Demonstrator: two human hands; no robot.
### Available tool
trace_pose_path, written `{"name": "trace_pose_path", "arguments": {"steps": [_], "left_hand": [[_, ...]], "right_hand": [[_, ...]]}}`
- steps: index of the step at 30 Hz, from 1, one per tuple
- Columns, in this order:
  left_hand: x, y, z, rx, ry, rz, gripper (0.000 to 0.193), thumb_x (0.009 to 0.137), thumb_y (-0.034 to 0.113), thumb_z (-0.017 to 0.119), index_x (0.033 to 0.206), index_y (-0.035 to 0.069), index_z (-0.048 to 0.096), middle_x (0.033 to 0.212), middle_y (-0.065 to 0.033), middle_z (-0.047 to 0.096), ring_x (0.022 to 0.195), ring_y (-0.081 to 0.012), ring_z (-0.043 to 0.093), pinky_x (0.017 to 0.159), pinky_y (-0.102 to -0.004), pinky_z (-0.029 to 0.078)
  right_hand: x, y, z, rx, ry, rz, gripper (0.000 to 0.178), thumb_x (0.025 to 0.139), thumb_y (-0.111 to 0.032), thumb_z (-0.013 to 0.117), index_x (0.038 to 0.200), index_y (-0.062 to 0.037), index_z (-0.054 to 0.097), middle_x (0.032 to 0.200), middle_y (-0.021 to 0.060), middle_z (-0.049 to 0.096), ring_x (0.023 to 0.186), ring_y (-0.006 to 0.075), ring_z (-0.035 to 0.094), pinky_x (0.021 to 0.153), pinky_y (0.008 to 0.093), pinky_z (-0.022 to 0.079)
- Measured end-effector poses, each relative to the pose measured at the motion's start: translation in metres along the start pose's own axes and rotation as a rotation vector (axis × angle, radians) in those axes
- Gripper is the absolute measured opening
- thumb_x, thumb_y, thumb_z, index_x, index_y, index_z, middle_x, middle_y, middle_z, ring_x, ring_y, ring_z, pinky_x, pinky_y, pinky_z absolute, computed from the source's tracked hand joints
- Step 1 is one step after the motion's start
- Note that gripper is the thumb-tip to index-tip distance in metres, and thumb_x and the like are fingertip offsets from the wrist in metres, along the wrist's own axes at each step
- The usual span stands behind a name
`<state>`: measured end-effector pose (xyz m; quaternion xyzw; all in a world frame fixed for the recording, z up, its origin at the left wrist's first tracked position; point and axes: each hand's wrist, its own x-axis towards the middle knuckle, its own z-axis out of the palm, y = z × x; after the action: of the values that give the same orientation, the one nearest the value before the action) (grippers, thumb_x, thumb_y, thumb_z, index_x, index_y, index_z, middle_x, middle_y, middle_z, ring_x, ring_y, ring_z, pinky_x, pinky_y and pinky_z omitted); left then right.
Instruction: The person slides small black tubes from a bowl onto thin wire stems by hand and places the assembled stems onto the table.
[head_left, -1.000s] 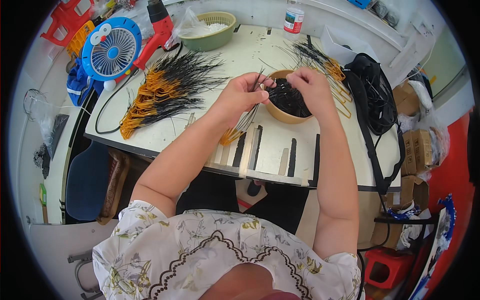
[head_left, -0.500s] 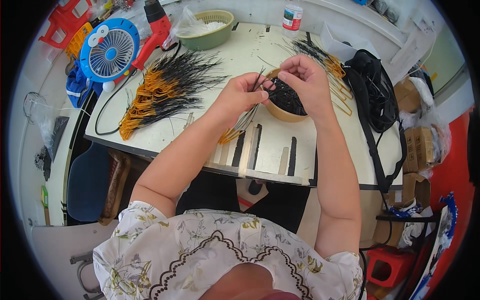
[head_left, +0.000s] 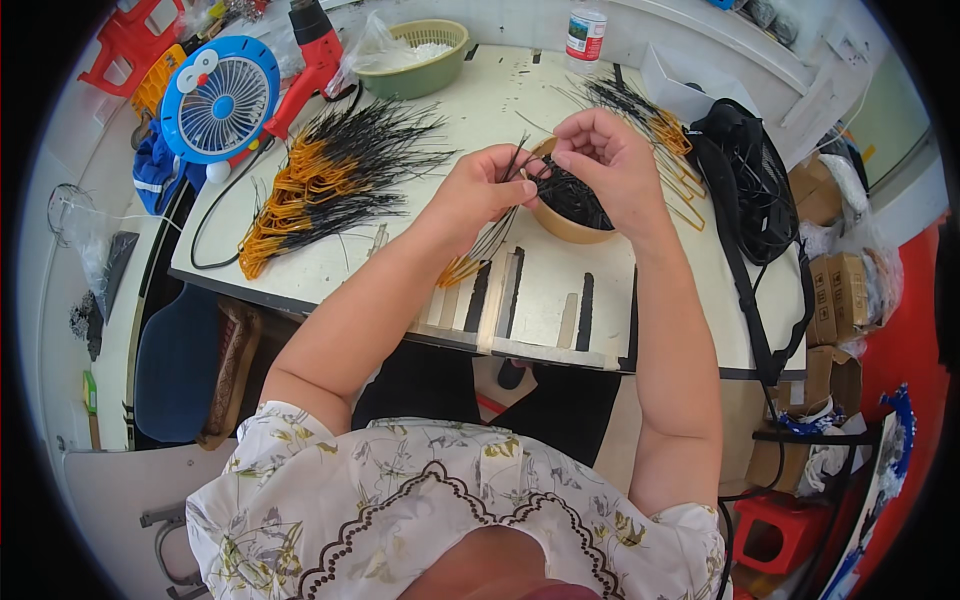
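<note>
My left hand is closed around a small bundle of wires with black ends and orange-yellow lower parts that hang below the fist. Close by on the right, my right hand pinches with thumb and forefinger near the wires' black tips. Whatever sits in that pinch is too small to make out. Under both hands stands a round tan bowl filled with short black pieces. To the left lies a large pile of orange and black wires; a smaller wire bunch rests beyond the bowl.
On the table's left are a blue fan, a red heat gun and a green basket of white bits. A bottle stands at the back. A black bag with straps lies on the right, beside a white box.
My right hand has shifted very slightly left toward the left hand. The left hand keeps its grip on the wires and has barely moved.
</note>
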<state>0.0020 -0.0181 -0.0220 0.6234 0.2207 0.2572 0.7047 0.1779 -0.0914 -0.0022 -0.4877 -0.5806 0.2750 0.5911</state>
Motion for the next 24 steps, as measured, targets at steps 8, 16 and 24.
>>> {"name": "trace_pose_path", "arguments": {"steps": [8,16,24], "left_hand": [[-0.002,0.004,0.004,0.014,0.067,0.037,0.02,0.082,0.007,0.062,0.101,0.003,0.059,0.087,0.001,0.06,0.073,-0.0032,0.055,0.051,-0.0158,0.031],[-0.002,0.004,0.012,-0.017,0.119,0.091,0.018,0.078,-0.004,0.064,0.095,-0.003,0.059,0.085,-0.0053,0.063,0.075,-0.01,0.059,0.069,-0.0211,0.047],[0.002,0.005,0.002,0.029,0.19,0.06,0.016,0.08,0.008,0.065,0.094,0.003,0.06,0.075,-0.0033,0.065,0.059,-0.0019,0.049,0.049,-0.0162,0.029]], "right_hand": [[-0.001,-0.005,0.003,0.0,0.017,0.089,0.028,0.077,0.002,0.064,0.104,-0.0011,0.057,0.078,-0.0005,0.06,0.075,0.0057,0.056,0.071,0.0189,0.044],[-0.001,0.007,0.008,0.024,-0.072,0.097,0.032,0.076,-0.001,0.066,0.107,-0.002,0.057,0.078,-0.0014,0.059,0.073,0.0056,0.054,0.071,0.0208,0.044],[-0.003,0.004,-0.021,-0.43,0.044,0.214,0.012,0.078,-0.011,0.067,0.086,-0.0021,0.064,0.074,0.0021,0.063,0.07,0.0106,0.059,0.065,0.025,0.045]]}}
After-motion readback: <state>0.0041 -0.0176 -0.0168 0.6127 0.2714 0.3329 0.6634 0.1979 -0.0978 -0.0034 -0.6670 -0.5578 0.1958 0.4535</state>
